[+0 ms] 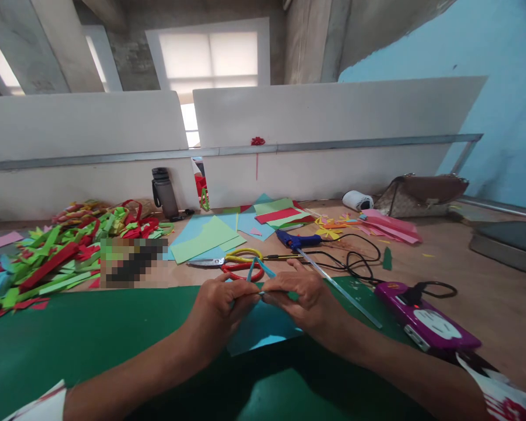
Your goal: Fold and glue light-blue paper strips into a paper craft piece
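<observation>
Both hands meet near the middle of the head view, fingertips almost touching. My left hand [222,305] and my right hand [307,297] are closed on a narrow blue paper strip [267,268], whose two ends stick up in a V above the fingers. Beneath the hands, a blue paper sheet [265,330] lies on the green mat [92,327]. Scissors [245,266] with yellow and red handles lie just beyond the fingertips. A blue glue gun [298,240] with a long clear glue stick [342,289] is behind and beside my right hand.
Cut paper strips [70,251] pile up at the left. A dark bottle [164,193] stands behind. Coloured sheets [206,237] lie at centre back. At right are a purple power bank [429,318] with a black cable, a brown bag [425,196] and a white roll [357,200].
</observation>
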